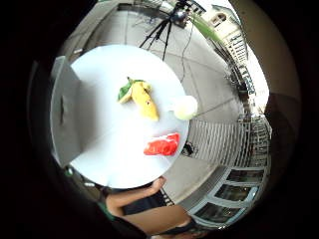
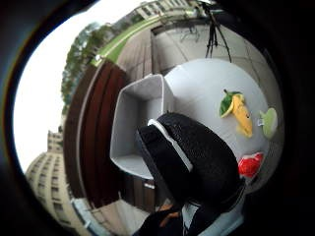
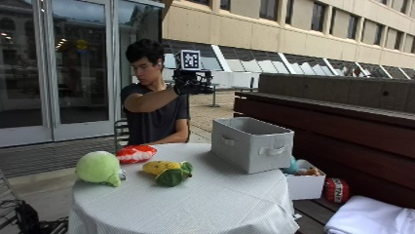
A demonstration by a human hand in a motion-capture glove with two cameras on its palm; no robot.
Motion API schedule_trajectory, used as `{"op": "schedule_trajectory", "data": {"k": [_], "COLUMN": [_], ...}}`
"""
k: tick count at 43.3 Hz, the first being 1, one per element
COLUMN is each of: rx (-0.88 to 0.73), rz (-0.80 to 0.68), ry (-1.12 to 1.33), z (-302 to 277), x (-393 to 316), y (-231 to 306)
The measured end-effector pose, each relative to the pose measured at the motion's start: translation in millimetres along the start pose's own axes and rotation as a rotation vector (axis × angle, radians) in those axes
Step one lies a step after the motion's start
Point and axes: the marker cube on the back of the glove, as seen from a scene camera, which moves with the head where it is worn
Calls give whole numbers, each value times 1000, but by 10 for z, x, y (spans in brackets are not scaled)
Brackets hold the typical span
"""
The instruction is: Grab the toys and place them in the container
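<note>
Green toy (image 3: 99, 168): on the round table (image 3: 214, 204), far below the raised hand.
Red toy (image 3: 136, 153): beside it.
Banana toy (image 3: 168, 173): near the middle.
Grey box (image 3: 252, 144): on the table, below the hand.
Right hand (image 3: 189, 83): up at head height, holds nothing; whether the fingers are curled, I cannot tell.

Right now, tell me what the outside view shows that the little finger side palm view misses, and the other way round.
Only the outside view shows the raised gloved right hand, the grey container's handles, and a white box of toys on the bench. Only the palm view shows a tripod standing beyond the round table. Both show the banana toy, red toy and pale green toy lying on the table beside the container.
</note>
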Motion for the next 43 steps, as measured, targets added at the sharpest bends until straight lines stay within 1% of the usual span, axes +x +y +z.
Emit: {"op": "schedule_trajectory", "data": {"k": [14, 22, 27, 31, 35, 38, 43], "rx": [-6, 14, -1, -80, -5, 12, -5], "rz": [-27, -68, -35, 91, -20, -29, -52], "ry": [6, 33, 51, 75, 88, 91, 86], "z": [12, 16, 30, 12, 58, 102, 224], "x": [8, 150, 382, 567, 843, 1021, 1280], "y": [24, 149, 374, 530, 584, 652, 785]}}
